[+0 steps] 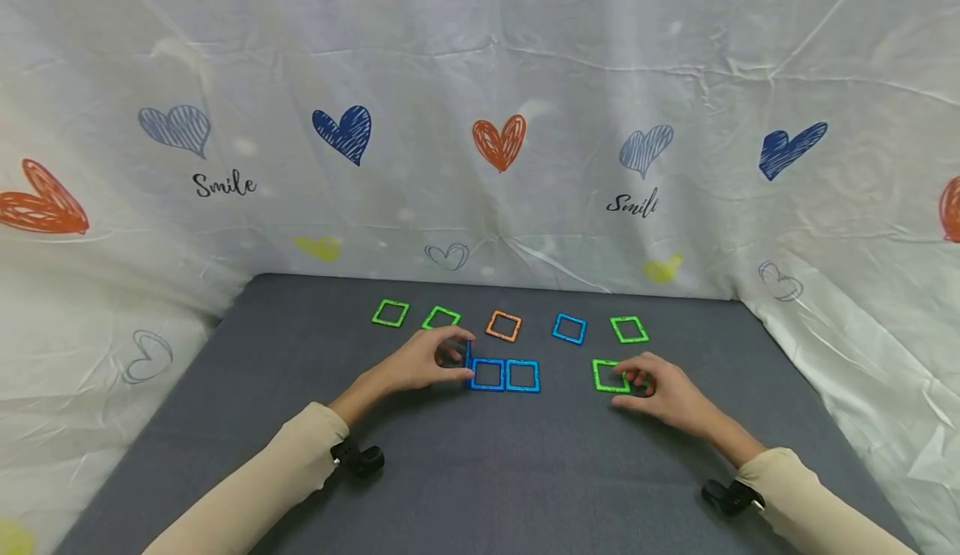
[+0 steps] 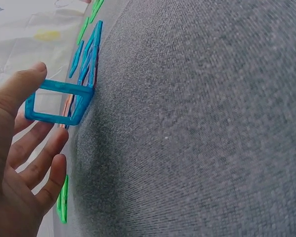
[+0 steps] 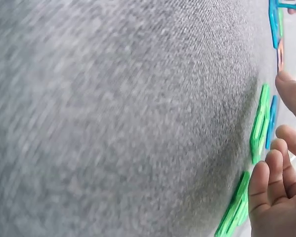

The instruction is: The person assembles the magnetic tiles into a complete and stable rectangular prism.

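Blue and upright, a square frame stands pinched in the left hand in the head view, beside two flat blue squares; the right hand is at a flat green square, contact unclear. The left wrist view shows the thumb against the square frame's edge. In the right wrist view, thumb and fingers spread wide near the green square.

Glossy plastic frames, rough cloth.
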A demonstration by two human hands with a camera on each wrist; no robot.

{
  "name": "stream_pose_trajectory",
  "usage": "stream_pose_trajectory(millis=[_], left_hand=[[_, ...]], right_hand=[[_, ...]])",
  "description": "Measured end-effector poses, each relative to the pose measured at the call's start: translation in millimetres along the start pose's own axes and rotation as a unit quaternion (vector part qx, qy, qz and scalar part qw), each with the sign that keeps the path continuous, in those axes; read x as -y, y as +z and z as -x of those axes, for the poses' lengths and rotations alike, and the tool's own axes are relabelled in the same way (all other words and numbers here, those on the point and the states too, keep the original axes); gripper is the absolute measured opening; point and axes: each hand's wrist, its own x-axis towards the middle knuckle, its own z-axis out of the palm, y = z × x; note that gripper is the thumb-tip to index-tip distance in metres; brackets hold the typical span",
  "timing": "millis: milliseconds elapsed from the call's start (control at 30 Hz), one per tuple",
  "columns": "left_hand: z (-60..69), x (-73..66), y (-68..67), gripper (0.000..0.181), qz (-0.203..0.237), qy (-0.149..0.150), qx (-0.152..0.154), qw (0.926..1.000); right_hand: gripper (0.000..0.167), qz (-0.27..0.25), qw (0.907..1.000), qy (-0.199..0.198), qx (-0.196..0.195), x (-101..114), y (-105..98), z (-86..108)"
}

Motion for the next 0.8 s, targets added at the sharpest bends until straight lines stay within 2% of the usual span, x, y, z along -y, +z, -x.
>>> stream_pose_trajectory(millis=[233, 533, 800], left_hand=[[-0.5, 0.7, 0.0, 0.056, 0.001, -0.004, 0.004, 1.0], [-0.3, 0.1, -0.4, 0.056, 0.001, -0.006, 0.003, 1.0], [-0.3, -0.6, -1.0, 0.056, 0.003, -0.002, 0.003, 1.0]], right_hand=[[0.032, 0.008, 0.9999, 0.006, 0.001, -0.5, 5.1, -4.7], [0.02, 0.027, 0.998, 0.053, 0.022, -0.1, 7.4, -8.9], [0.012, 0.01, 0.9987, 0.042, 0.028, 1.3, 9.2, -11.3]])
